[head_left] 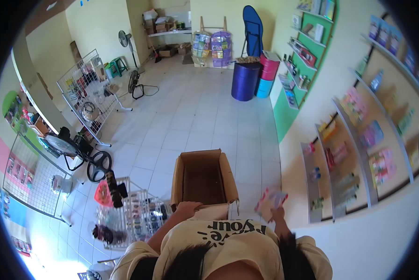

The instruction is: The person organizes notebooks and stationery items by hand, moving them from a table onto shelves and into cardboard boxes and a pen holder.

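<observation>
My left hand (187, 207) grips the near rim of an open cardboard box (204, 179), fingers curled over it. Right of the box, my right hand (278, 213) pinches a pink packet (270, 201), w/ wall shelves (354, 140) beyond.

Seen from above, the left hand (187, 208) rests with fingers curled downward in a closed grip, forearm bare and bent at the elbow. The right hand (278, 213) is raised out to the side, fingers pinched closed, wrist cocked upward.
</observation>
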Demonstrator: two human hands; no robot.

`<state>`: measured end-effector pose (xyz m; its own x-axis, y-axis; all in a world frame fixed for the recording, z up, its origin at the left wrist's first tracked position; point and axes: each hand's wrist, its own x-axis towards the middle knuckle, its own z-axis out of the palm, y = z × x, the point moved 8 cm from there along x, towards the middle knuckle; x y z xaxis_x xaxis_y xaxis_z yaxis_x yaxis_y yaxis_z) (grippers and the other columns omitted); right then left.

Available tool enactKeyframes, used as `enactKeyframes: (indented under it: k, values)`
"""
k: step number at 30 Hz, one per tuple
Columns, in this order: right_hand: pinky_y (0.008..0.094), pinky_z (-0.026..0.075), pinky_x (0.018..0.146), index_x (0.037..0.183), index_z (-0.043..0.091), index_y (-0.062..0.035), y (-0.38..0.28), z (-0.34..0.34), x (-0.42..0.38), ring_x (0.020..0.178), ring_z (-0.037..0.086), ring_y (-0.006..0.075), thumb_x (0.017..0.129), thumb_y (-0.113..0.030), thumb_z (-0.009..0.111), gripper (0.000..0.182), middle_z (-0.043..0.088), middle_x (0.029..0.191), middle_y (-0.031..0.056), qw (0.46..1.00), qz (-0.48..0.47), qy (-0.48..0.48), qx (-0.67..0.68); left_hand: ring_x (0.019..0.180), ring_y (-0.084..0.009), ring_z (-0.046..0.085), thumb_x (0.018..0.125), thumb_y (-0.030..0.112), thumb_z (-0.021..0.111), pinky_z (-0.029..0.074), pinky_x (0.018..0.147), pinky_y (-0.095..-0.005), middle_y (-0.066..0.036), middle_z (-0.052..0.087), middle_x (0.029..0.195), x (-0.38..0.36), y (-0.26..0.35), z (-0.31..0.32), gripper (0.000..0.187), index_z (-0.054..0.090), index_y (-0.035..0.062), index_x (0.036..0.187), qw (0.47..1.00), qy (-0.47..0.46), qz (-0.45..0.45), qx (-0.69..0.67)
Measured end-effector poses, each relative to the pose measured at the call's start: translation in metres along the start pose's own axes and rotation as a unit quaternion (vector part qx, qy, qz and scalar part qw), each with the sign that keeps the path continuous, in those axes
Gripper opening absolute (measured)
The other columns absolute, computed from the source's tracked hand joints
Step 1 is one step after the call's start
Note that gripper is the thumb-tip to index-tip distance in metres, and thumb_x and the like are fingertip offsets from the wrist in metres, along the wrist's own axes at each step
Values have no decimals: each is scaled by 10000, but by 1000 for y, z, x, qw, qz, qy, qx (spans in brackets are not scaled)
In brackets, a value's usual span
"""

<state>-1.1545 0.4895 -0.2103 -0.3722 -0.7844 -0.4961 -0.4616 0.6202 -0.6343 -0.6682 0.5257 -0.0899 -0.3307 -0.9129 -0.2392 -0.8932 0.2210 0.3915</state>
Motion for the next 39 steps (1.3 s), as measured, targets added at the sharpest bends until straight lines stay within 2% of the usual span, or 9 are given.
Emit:
enactKeyframes:
  k: [4, 12, 16, 21, 22, 24, 28, 34, 39]
  values:
    - [454, 513, 804, 1299, 397, 37, 56, 26, 47, 943, 616, 359, 745, -181, 601, 630, 588, 1068, 255, 953, 87, -112, -267, 979, -272, 631, 808, 206, 564, 503, 805, -423, -67, 665, 1065, 76, -71, -40, 392, 589, 231, 1198, 998, -23, -53, 33]
    - [440, 470, 885, 1345, 345, 29, -27, 82, 186, 1060, 550, 365, 761, -185, 582, 665, 511, 1177, 275, 931, 121, -171, -298, 998, -276, 627, 758, 240, 642, 504, 817, -432, -80, 662, 1067, 241, -239, -100, 440, 590, 223, 1194, 987, -52, -144, 50]
    - [433, 448, 926, 1368, 318, 25, -174, 125, 312, 1119, 517, 369, 770, -187, 572, 683, 472, 1232, 286, 947, 10, -141, -289, 1000, -279, 625, 714, 270, 685, 502, 836, -420, -84, 661, 1067, 290, -304, -139, 489, 592, 212, 1191, 971, -60, -231, -18]
    - [424, 421, 977, 1397, 286, 21, -470, 200, 460, 1192, 476, 373, 780, -189, 559, 706, 424, 1300, 299, 943, -306, 11, -133, 977, -297, 630, 682, 316, 720, 502, 830, -409, -92, 672, 1026, 330, -383, -253, 537, 588, 224, 1194, 927, 101, -349, -90]
    - [453, 496, 857, 1336, 399, -51, -521, 219, 494, 1021, 584, 416, 704, -209, 627, 690, 560, 1126, 288, 953, -286, 18, -92, 974, -297, 632, 682, 315, 722, 502, 828, -410, -92, 674, 1020, 340, -400, -270, 537, 587, 227, 1195, 913, 118, -376, -106]
    - [463, 496, 821, 1137, 485, 27, -621, 270, 560, 920, 605, 427, 681, -180, 641, 524, 592, 1014, 291, 918, -329, 47, -215, 968, -294, 635, 696, 307, 709, 503, 821, -412, -94, 675, 1013, 370, -434, -298, 517, 589, 232, 1193, 900, 142, -395, -116]
    - [460, 503, 769, 1021, 497, 49, -802, 316, 591, 873, 616, 424, 644, -192, 681, 483, 621, 923, 265, 967, -249, -3, -43, 959, -294, 639, 744, 267, 656, 507, 801, -415, -96, 676, 1008, 457, -515, -344, 449, 594, 250, 1188, 910, 143, -385, -59]
    - [444, 516, 781, 1104, 550, -7, -826, 380, 675, 896, 627, 391, 622, -182, 649, 522, 617, 997, 269, 944, -231, -98, -217, 936, -296, 644, 765, 188, 602, 510, 783, -425, -90, 680, 982, 580, -624, -405, 425, 596, 275, 1181, 933, 77, -353, -3]
    - [421, 492, 870, 1253, 479, -21, -745, 379, 706, 1020, 590, 381, 662, -146, 607, 618, 533, 1220, 243, 876, -38, -223, -426, 940, -295, 639, 760, 120, 562, 508, 786, -433, -96, 677, 979, 698, -689, -484, 448, 596, 269, 1181, 954, 60, -292, -9]
